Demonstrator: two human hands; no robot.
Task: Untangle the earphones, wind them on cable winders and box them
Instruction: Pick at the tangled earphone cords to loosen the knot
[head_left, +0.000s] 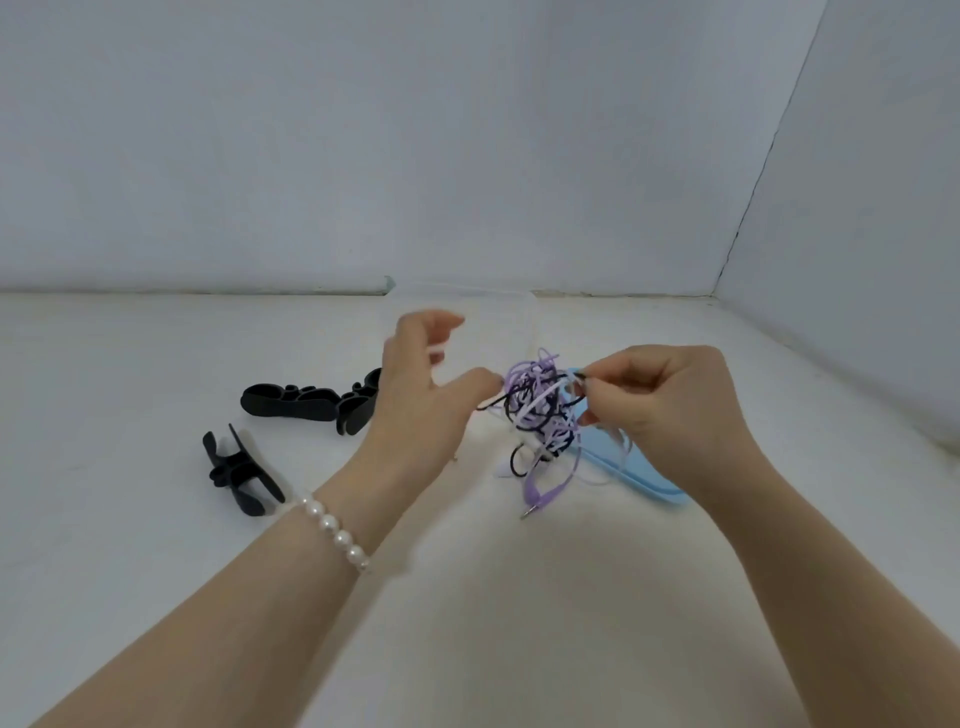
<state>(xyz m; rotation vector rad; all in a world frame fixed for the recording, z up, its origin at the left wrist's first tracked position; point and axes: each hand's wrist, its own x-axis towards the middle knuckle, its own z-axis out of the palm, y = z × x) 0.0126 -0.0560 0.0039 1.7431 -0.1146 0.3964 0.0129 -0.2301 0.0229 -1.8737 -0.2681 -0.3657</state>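
On the white table (156, 597), the blue box (644, 480) lies behind the hands, holding nothing that I can see. 2 black winders (306, 402) lie bare at left. The earphones (540, 415) hang knotted between the hands: right hand (670, 400) pinches a strand, left hand (421, 395) touches one with relaxed, spread fingers. I judge that untangling has barely begun, with winding and boxing left.

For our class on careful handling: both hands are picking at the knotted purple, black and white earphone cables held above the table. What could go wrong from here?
1. The right hand pinches a strand in the tangled purple, black and white earphone cables; pulling hard may tighten the knots.
2. The dangling purple metal-tipped plug could snag.
3. The left hand works close to the black plastic cable winders and might knock them.
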